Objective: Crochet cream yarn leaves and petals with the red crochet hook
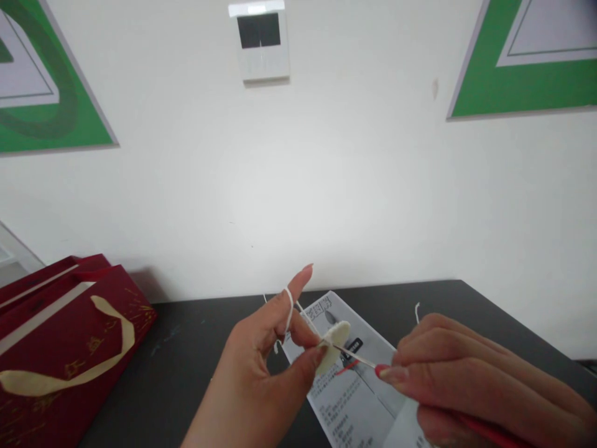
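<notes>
My left hand point(261, 361) pinches a small round cream crochet piece point(334, 348) between thumb and middle finger. White yarn point(290, 306) loops over its raised index finger. My right hand point(471, 379) grips a crochet hook with a red handle point(361, 359); its thin metal tip points left into the crochet piece. A short end of yarn point(416, 310) sticks up behind my right hand. Both hands hover above a printed instruction sheet point(354, 398) that lies on the dark table point(186, 361).
A dark red gift bag with gold print and a cream ribbon handle point(69, 348) lies at the table's left end. A white wall stands right behind the table, with green and white posters point(527, 68) and a small white wall panel point(261, 40).
</notes>
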`<action>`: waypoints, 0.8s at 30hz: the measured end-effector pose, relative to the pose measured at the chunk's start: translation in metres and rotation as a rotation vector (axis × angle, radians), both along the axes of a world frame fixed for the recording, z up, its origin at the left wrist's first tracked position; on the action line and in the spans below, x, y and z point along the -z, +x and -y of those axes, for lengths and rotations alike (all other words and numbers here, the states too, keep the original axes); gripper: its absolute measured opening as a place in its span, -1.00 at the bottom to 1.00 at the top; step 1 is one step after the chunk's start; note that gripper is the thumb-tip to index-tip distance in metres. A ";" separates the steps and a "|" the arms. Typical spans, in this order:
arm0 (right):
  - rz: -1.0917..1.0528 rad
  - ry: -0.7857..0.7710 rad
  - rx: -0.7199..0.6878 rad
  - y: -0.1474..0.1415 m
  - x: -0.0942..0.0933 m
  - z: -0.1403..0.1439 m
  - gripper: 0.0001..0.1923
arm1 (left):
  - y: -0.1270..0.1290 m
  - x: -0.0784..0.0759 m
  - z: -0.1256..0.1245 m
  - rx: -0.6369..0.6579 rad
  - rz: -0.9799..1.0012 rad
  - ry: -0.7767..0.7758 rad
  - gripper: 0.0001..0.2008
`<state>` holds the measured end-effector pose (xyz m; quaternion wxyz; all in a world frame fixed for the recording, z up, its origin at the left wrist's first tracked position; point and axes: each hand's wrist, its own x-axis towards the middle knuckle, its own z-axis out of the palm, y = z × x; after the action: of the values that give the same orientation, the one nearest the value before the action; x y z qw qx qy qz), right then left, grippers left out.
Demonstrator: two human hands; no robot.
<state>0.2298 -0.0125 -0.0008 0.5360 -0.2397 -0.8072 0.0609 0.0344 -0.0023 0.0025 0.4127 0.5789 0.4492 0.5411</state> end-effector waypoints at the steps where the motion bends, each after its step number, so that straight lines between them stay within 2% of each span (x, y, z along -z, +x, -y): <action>1: -0.026 -0.024 -0.009 0.001 0.000 0.000 -0.89 | 0.000 0.000 0.000 0.029 0.002 -0.018 -0.84; 7: -0.200 -0.241 -0.128 0.009 0.000 0.000 -0.88 | -0.006 0.002 -0.003 0.223 0.013 -0.097 -0.85; 15: -0.406 -0.479 -0.226 0.014 -0.004 -0.005 -0.88 | -0.004 0.003 -0.004 0.359 0.006 -0.156 -0.93; 17: -0.490 -0.579 -0.279 0.013 -0.002 -0.013 -0.85 | -0.003 0.004 -0.006 0.360 -0.004 -0.151 -0.93; 21: -0.643 -0.897 -0.416 0.005 0.003 -0.034 -0.80 | 0.000 0.006 -0.009 0.300 0.002 -0.065 -0.84; 24: -0.737 -1.055 -0.431 -0.003 0.007 -0.044 -0.78 | 0.003 0.006 -0.009 0.208 0.045 -0.064 -0.83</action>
<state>0.2265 0.0319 -0.0073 0.5633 -0.2665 -0.4640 0.6296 0.0370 0.0068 -0.0036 0.4947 0.5967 0.3944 0.4936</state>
